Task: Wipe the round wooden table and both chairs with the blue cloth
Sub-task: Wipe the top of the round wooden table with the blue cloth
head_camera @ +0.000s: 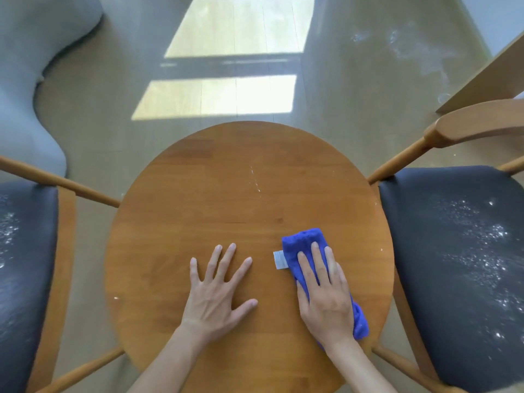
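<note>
The round wooden table (226, 180) fills the middle of the view, with a thin line of white specks past its centre. My right hand (326, 296) lies flat on the folded blue cloth (303, 242), pressing it onto the table's near right part; a white label sticks out at the cloth's left edge. My left hand (218, 290) rests flat on the bare wood beside it, fingers spread, holding nothing. The right chair (453, 251) has a dark seat dusted with white powder. The left chair (25, 265) also shows white specks on its dark seat.
A grey upholstered seat (31, 80) stands at the far left on the floor. A light wooden board (487, 78) leans in at the upper right, with white powder marks on the floor (411, 49) near it. Sunlit patches lie on the floor beyond the table.
</note>
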`<state>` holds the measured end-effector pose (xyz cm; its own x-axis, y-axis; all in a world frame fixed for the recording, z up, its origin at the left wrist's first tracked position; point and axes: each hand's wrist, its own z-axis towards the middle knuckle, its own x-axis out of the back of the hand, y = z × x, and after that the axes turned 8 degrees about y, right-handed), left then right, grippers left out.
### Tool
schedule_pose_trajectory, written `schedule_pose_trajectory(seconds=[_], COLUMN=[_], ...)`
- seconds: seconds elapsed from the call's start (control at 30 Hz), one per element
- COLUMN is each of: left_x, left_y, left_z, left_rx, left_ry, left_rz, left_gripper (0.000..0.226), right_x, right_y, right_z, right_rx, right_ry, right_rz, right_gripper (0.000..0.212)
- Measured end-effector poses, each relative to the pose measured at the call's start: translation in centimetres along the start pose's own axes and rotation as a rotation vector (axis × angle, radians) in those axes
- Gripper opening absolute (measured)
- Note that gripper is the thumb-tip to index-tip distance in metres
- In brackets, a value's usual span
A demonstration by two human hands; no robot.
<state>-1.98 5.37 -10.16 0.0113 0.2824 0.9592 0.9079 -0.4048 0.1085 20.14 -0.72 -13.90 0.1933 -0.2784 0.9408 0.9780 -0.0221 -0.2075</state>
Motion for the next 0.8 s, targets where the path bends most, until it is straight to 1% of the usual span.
schedule_pose_trajectory(seconds=[0.1,0.2,0.33,0.43,0.53,0.63,0.73,0.8], left_x=[0.4,0.1,-0.8,-0.6,0.0,-0.1,-0.3,-0.4], left_y=[-1.9,-5.1,-7.0,-6.8,-6.9,-7.1,-7.2,-7.2], left_z=[1.0,3.0,4.7,4.9,5.1,5.3,5.3,5.3], left_rx=[0.122,0.219,0.241,0.217,0.190,0.188,0.198,0.195], left_ry=[0.038,0.053,0.035,0.049,0.033,0.033,0.027,0.029], left_rz=[0.003,0.059,0.072,0.028,-0.019,-0.043,-0.057,-0.058], left_gripper=[0.082,0.087,0.091,0.091,0.088,0.087,0.085,0.086], right_x=[1.4,2.1,1.2,-0.9,-4.1,-7.2,-9.0,-9.3], right_y=[2.0,3.4,2.5,-0.4,-4.8,-8.2,-9.0,-8.2], right_z=[-3.1,-3.2,-0.3,5.0,12.0,18.7,23.1,24.2], right_rx=[0.133,0.257,0.385,0.483,0.480,0.395,0.269,0.232], right_ry=[-0.037,-0.049,-0.058,-0.036,0.012,0.066,0.100,0.108], right_rz=[0.034,0.053,0.064,0.069,0.082,0.071,0.028,0.018], right_gripper=[0.057,0.055,0.048,0.042,0.041,0.041,0.040,0.040])
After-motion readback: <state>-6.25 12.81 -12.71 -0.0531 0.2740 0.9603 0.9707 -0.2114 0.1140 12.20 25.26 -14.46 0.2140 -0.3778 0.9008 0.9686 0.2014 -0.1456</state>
